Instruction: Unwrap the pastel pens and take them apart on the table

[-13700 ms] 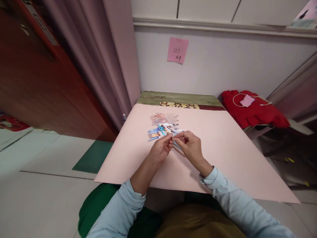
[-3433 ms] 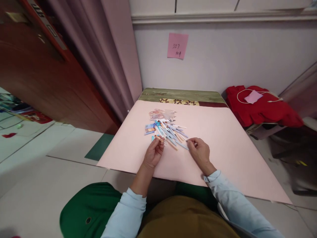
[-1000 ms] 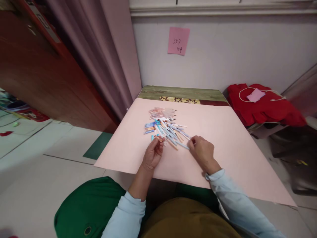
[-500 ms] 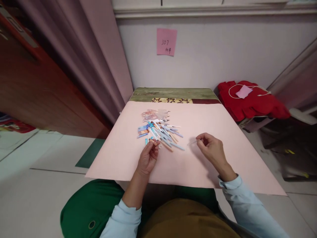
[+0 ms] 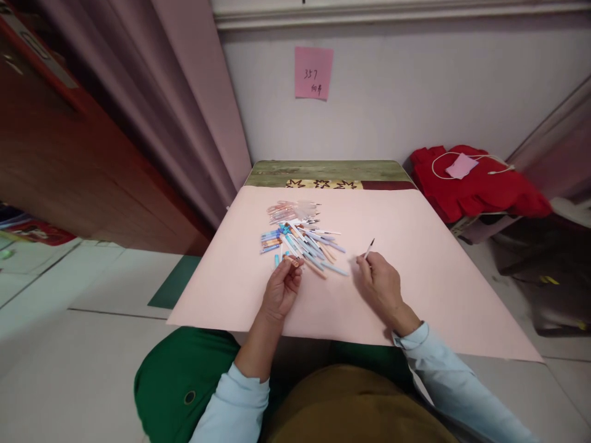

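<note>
Left hand (image 5: 281, 290) is curled shut, pinching a short orange pen piece (image 5: 292, 261) at its fingertips. The pile of pens (image 5: 302, 240) lies just beyond it on the pink sheet (image 5: 429, 289). The right hand (image 5: 381, 286) is off to the side, closed on a thin refill (image 5: 369, 247) that pokes out past its fingers, dark tip away. Imo a light grip near the refill's end keeps it from bending.

**One camera, worn on my head**

It looks forward and down, close over the pink table (image 5: 415, 295), and faces the wall with the pink note (image 5: 314, 72). My left hand (image 5: 281, 289) and right hand (image 5: 381, 286) lie near the middle. The edges look bent, perhaps from a wide lens.
</note>
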`<state>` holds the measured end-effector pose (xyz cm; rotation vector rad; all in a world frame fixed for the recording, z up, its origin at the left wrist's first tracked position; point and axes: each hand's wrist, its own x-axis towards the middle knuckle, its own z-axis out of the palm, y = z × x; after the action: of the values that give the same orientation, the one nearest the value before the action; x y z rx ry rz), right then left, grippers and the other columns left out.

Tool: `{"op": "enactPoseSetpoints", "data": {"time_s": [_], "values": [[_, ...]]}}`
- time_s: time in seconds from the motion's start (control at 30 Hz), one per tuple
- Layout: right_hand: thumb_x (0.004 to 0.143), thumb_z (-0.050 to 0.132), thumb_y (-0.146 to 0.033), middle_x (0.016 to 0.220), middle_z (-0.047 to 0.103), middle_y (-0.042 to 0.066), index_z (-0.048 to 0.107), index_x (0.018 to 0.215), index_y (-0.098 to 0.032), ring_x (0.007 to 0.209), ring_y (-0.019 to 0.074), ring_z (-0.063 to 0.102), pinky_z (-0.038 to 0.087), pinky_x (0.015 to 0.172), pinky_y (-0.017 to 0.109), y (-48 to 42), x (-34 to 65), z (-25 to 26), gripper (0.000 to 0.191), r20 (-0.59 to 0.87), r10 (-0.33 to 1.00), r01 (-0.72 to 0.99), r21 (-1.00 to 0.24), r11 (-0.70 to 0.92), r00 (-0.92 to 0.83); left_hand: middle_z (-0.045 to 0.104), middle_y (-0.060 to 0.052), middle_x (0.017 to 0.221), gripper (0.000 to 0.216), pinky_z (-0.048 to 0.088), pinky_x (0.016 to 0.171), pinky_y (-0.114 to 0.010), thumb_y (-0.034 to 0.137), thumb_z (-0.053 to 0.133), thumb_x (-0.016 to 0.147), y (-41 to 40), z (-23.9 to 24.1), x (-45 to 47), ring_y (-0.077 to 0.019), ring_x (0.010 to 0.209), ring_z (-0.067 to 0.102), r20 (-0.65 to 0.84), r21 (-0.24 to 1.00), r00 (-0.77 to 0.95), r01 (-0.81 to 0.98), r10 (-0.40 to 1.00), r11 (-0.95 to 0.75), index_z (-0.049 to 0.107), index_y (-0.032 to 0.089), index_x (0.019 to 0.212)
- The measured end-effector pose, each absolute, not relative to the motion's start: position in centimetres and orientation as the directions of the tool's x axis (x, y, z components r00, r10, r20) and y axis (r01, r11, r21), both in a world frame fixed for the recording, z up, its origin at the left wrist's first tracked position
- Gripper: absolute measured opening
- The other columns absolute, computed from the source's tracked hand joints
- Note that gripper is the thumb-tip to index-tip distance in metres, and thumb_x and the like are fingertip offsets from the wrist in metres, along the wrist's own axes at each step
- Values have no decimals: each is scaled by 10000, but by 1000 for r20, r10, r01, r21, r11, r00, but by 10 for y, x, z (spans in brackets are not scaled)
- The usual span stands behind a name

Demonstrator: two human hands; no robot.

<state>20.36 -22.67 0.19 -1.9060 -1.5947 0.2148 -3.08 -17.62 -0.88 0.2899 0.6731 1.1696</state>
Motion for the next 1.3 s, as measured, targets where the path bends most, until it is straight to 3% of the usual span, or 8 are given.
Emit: {"op": "enactPoseSetpoints", "data": {"time_s": [0.13,0.5,0.6,0.67,0.77,0.87,1.03,1.3], "values": [[991,293,-353,790,684,25,599,1016,-204,653,154,594,319,604,252,-230,179,6,341,174,974,827,-561,-25,147,714,-85,867,101,552,548,-116,146,597,885,-176,-11,-31,-64,611,646,-334,544,226,-746,915,383,658,90,944],[911,492,-416,814,729,76,644,1024,-224,671,206,650,299,553,253,-220,136,0,270,21,997,971,-230,-67,74,730,-86,870,108,556,530,-125,185,637,869,-179,-11,-31,-69,589,653,-335,549,264,-725,904,416,652,100,934],[887,513,-382,739,711,65,670,974,-216,633,191,629,313,554,248,-220,140,2,245,48,989,944,-309,-117,138,730,-88,888,109,568,545,-139,192,646,864,-179,-11,-30,-75,605,661,-326,544,284,-724,902,425,646,103,928],[859,537,-391,642,666,23,682,924,-220,571,162,584,314,540,237,-221,145,7,233,50,982,864,-484,-135,182,728,-91,915,109,578,568,-151,197,650,863,-180,-11,-30,-78,637,667,-306,543,295,-727,905,420,645,103,917],[834,547,-447,557,577,-23,675,823,-206,487,123,484,307,497,224,-223,149,17,274,18,983,615,-782,-99,181,719,-102,995,112,577,578,-144,197,653,863,-180,-9,-29,-76,683,671,-275,540,312,-733,910,414,646,100,918],[804,573,-483,548,527,-36,655,770,-186,466,103,415,289,465,217,-223,146,21,309,-25,991,406,-911,-76,129,706,-108,1070,99,572,574,-130,175,651,860,-181,-7,-29,-69,691,674,-272,536,324,-731,906,422,645,102,926],[785,593,-502,470,442,-58,647,747,-192,422,101,371,244,430,217,-222,137,18,317,-109,992,433,-892,-128,69,697,-138,1123,136,578,580,-139,174,622,878,-183,-7,-30,-76,687,678,-257,536,379,-710,889,457,650,98,987],[913,361,-382,661,610,-8,538,843,-232,592,162,553,366,576,251,-242,153,30,242,89,991,635,-772,7,96,704,-142,1099,103,587,648,-152,142,560,914,-178,-13,-30,-78,715,689,-292,438,270,-815,917,380,643,88,943]]}}
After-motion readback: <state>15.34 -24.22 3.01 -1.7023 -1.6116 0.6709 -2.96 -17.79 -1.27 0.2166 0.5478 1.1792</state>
